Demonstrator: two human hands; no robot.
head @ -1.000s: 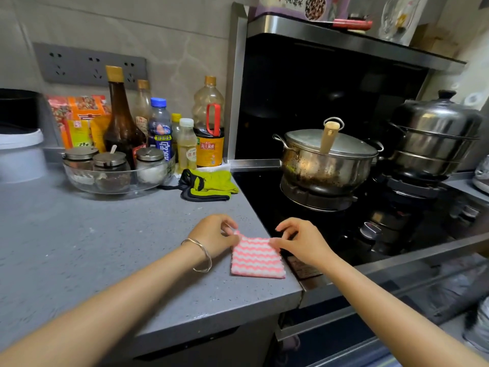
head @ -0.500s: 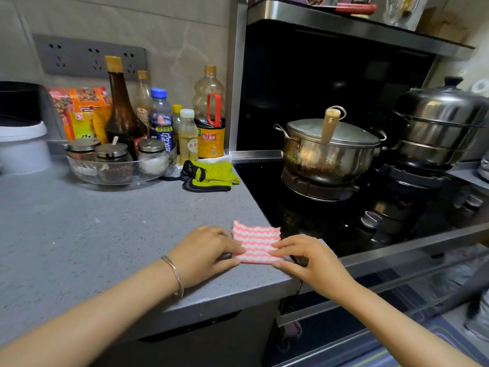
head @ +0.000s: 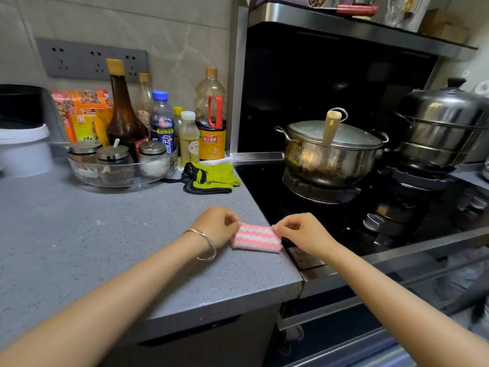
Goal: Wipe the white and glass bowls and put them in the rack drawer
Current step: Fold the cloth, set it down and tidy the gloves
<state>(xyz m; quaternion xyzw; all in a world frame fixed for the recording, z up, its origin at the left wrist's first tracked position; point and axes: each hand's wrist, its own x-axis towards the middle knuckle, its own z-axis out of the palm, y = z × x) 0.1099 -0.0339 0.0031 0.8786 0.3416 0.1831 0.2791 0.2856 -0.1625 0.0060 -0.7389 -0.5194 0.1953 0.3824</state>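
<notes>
The left hand (head: 215, 226) pinches the left end of the folded cloth (head: 256, 238) with curled fingers, and the right hand (head: 303, 234) pinches the right end. The cloth (pink and white zigzags) lies on the counter (head: 105, 234), at the edge beside the hob (head: 267, 192). Farther back are green gloves (head: 214, 177) and a lidded pot (head: 330, 154).
</notes>
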